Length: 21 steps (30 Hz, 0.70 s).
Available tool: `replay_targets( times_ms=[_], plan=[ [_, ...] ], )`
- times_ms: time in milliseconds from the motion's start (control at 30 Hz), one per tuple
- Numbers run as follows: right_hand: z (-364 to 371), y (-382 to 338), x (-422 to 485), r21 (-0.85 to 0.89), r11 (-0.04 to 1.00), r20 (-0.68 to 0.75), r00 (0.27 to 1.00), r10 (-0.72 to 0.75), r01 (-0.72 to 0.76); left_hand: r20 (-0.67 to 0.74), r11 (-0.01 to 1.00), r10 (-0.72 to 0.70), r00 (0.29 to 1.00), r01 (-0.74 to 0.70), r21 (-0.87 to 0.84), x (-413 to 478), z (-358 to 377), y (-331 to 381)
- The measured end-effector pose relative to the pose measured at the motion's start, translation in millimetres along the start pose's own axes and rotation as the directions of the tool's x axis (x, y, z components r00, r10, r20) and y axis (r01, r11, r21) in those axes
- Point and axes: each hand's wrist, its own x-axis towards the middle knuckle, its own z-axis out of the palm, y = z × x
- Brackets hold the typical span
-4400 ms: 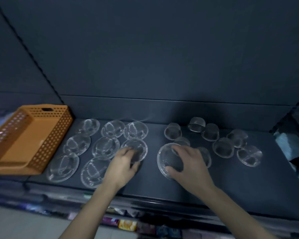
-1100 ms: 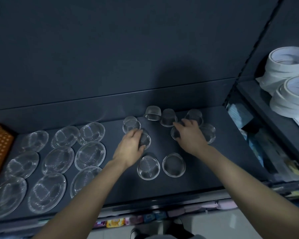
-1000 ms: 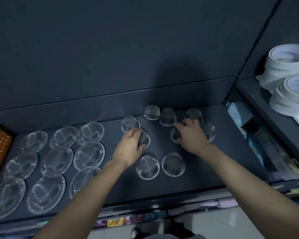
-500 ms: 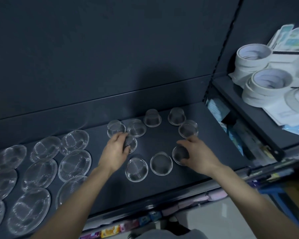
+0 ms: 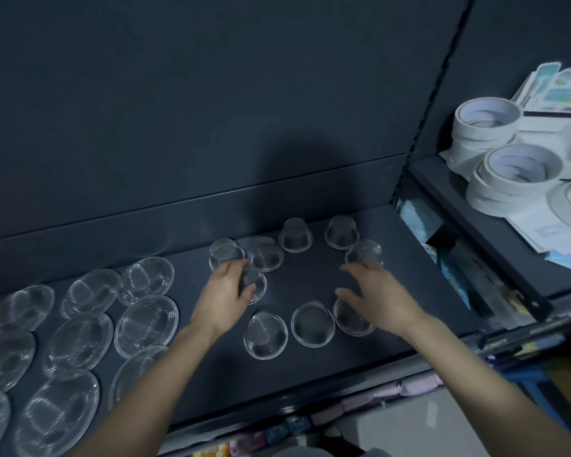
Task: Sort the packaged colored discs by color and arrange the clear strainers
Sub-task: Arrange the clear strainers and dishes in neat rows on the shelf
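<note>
The small clear plastic cup strainers (image 5: 295,234) sit in a ring on the dark grey shelf (image 5: 304,282). They are kept apart from each other, so each one is easy to see and pick up. The left hand (image 5: 226,291) is at 9 o'clock of the ring. Its fingers curl round one little clear strainer (image 5: 256,286), I think to slide it into its own spot. The right hand (image 5: 376,291) is at 4 o'clock, with fingers spread and holding nothing. It is just over another clear cup strainer (image 5: 350,321), but I cannot tell if it touches. The wide flat clear strainers (image 5: 147,324) lie in rows at 9 o'clock on the shelf, with their own kind.
</note>
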Motion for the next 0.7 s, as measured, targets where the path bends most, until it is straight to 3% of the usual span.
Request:
replay_targets(
  times_ms=[200, 400, 467, 567, 700],
  plan=[
    [4.2, -25.1, 46.6, -0.043, 0.986, -0.001, 0.987, -0.162, 0.162, 0.041, 1.0, -0.027, 0.999, 0.027, -0.005, 7.5, -3.4, -2.8],
    [29.1, -56.3, 93.1, -0.294, 0.869, 0.009, 0.91, -0.414, 0.398, 0.021, 0.999, -0.033, 0.999, 0.034, -0.021, 8.9, -3.4, -7.4],
    [38.8, -62.0, 104.9, -0.366, 0.836, 0.05, 0.906, -0.42, 0.408, -0.016, 1.0, -0.019, 1.0, 0.019, -0.01, 9.2, -3.4, -8.8],
    [46.2, -63.2, 121.1, -0.334, 0.871, 0.1, 0.933, -0.347, 0.359, -0.047, 1.0, -0.005, 0.999, 0.006, 0.024, 10.1, -5.0, -12.4],
    [51.6, -60.3, 131.2, -0.309, 0.901, 0.053, 0.952, -0.302, 0.303, -0.079, 1.0, -0.019, 0.997, 0.021, 0.022, 10.7, -5.0, -18.5]
  ],
)
